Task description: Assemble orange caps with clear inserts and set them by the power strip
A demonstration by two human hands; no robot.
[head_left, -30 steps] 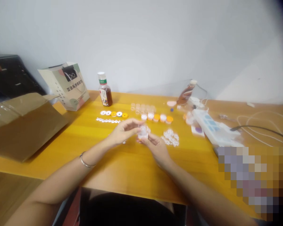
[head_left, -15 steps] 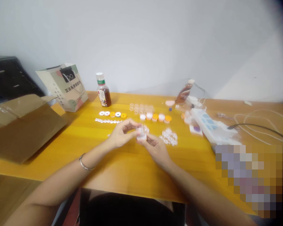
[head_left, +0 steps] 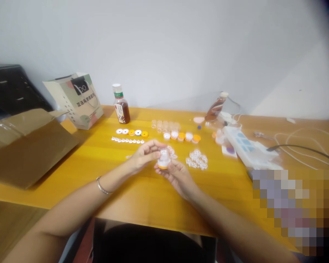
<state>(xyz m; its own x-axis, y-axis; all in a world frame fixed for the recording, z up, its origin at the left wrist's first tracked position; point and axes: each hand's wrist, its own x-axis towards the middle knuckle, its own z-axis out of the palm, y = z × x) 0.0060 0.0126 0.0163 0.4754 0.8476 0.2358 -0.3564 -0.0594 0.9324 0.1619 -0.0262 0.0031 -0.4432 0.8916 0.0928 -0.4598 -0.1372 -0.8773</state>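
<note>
A small clear plastic container (head_left: 163,156) with a white and orange base stands nearly upright between my two hands, above the middle of the table. Some white bits show inside it, too blurred to name. My left hand (head_left: 146,156) pinches its clear upper part from the left. Lower down, my right hand (head_left: 179,177) closes its fingers around the base. Behind my hands are a row of white and orange caps (head_left: 181,137), several clear cups (head_left: 165,126), and a pile of small white pieces (head_left: 196,159). More white pieces (head_left: 170,150) are partly hidden behind the container.
White and orange rings (head_left: 131,132) and a row of tiny white parts (head_left: 127,140) lie left of centre. A brown bottle (head_left: 121,106), paper bag (head_left: 83,98) and cardboard box (head_left: 30,149) stand left. At right are a tilted bottle (head_left: 217,106), a power strip (head_left: 241,142) and cables.
The container has turned more upright, and its orange base now shows. My right hand's fingers have shifted lower around the base; my left hand stays at the clear part.
</note>
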